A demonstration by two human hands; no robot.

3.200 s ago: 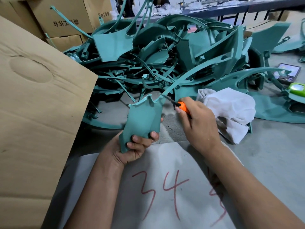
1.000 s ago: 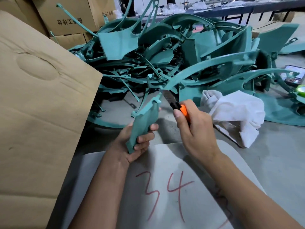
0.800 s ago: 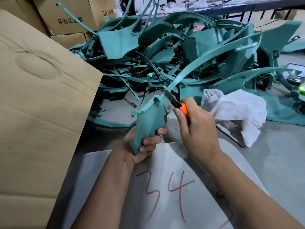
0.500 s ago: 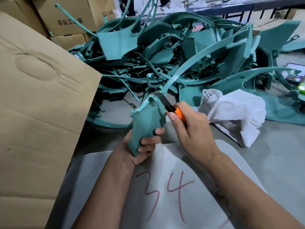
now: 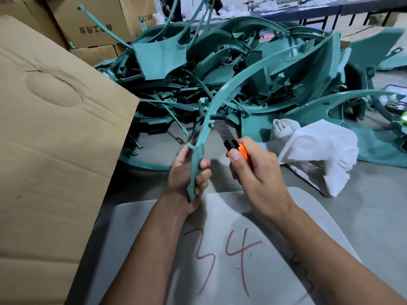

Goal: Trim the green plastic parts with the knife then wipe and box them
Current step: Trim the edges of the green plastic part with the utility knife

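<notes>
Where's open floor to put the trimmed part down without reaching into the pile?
Bare floor shows right of the right hand, in front of the white cloth. A smaller bare patch lies between the cardboard box and the left hand. The sheet marked 34 has room. Behind, the pile of green parts is crowded.

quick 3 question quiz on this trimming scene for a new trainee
1. True or false: the right hand grips an orange-handled knife with its blade extended.
2. Which hand holds the green plastic part?
3. The white cloth lies: A) on the cardboard box flap B) on the floor to the right of the knife C) in the left hand

Key: 1 true; 2 left hand; 3 B
</notes>
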